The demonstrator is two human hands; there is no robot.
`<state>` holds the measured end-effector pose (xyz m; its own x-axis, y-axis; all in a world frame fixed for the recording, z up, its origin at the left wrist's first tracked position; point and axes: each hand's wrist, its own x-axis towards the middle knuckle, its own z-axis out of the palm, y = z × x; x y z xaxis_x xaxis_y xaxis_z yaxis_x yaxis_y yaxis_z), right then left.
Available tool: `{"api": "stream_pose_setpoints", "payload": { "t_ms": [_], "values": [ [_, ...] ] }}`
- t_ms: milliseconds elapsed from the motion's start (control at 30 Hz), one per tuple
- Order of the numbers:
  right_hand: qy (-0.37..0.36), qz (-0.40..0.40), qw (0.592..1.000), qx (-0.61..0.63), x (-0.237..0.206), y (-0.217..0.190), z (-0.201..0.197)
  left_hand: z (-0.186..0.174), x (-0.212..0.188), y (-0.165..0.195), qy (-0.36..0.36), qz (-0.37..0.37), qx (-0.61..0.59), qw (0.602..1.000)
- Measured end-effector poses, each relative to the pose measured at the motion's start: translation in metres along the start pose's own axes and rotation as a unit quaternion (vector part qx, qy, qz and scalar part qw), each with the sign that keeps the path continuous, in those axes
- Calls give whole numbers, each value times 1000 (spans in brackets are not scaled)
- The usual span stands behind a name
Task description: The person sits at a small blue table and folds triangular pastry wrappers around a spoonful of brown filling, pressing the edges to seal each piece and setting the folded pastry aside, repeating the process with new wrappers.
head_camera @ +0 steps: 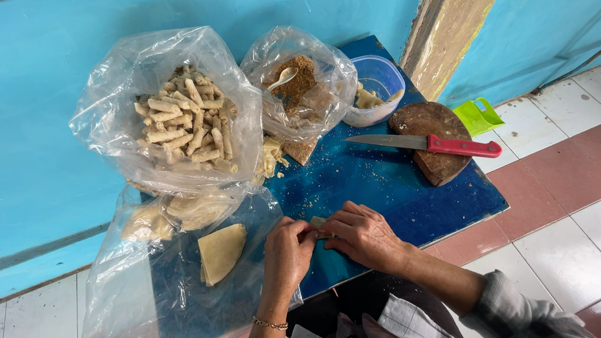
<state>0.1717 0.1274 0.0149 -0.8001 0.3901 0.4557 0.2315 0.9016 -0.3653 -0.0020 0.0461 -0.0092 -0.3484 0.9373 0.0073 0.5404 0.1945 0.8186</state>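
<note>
Between your fingertips, near the table's front edge, a small pale roll [318,223] sits pinched from both sides: your left hand [287,253] grips it from nine o'clock, your right hand [364,236] from three o'clock, fingers closed on it. Squeeze too hard and I judge the thin wrapper could split and spill filling onto the blue table [389,183]. At nine o'clock the folded wrapper sheet [221,252] lies on loose plastic that could slide off the edge if your wrist drags it. At one o'clock the red-handled knife [429,143] rests on the round board [437,142], blade towards the bags; a careless reach could catch it. Most of the roll is hidden by your fingers, and the contents of the tub [378,90] are hard to make out.
</note>
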Motion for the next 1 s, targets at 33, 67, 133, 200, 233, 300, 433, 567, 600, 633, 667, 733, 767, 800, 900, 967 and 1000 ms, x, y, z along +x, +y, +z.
{"api": "stream_pose_setpoints", "payload": {
  "t_ms": [33, 67, 133, 200, 233, 300, 433, 567, 600, 633, 667, 733, 767, 800, 900, 967, 1000],
  "values": [
    [2, -1, 1000, -7, 1, 1, 2, 0, 0, 0, 4, 3, -1, 1000],
    [4, -1, 1000, -12, 2, 2, 4, 0, 0, 1, 7, 5, -1, 1000],
    [-14, 20, 1000, -3, 6, 8, 6, 2, -2, 0, 27, 22, 0, 999],
    [-42, 43, 998, 18, 11, 17, 8, 6, -6, -2, 58, 53, 2, 997],
    [-62, 56, 996, 36, 16, 23, 8, 7, -7, -3, 58, 62, 11, 996],
    [-118, 98, 986, 72, 26, 34, 8, 11, -11, -6, 59, 82, 30, 994],
    [-215, 196, 949, 118, 41, 45, 10, 14, -18, -12, 91, 202, 56, 973],
    [-97, 146, 979, 100, 28, 33, 7, 11, -15, -13, 78, 170, 40, 981],
    [-74, 104, 990, 58, 21, 28, 6, 10, -13, -12, 72, 151, 31, 985],
    [-51, 60, 997, 14, 15, 23, 5, 8, -11, -11, 68, 142, 27, 987],
    [-28, 18, 999, -28, 9, 19, 3, 6, -9, -10, 63, 133, 23, 989],
    [0, -29, 998, -57, 2, 13, 4, 3, -9, -8, 57, 120, 13, 991],
    [15, -53, 996, -72, 0, 11, 5, 2, -9, -6, 58, 117, 7, 991],
    [18, -48, 996, -75, 0, 10, 6, 2, -10, -5, 55, 113, 2, 992],
    [26, -50, 995, -82, 2, 9, 10, 1, -12, -1, 51, 117, 10, 992],
    [28, -57, 995, -80, 3, 10, 12, 2, -15, 0, 40, 112, 36, 992],
    [24, -49, 995, -79, 3, 10, 12, 3, -16, 1, 37, 111, 47, 992]
  ]
}}
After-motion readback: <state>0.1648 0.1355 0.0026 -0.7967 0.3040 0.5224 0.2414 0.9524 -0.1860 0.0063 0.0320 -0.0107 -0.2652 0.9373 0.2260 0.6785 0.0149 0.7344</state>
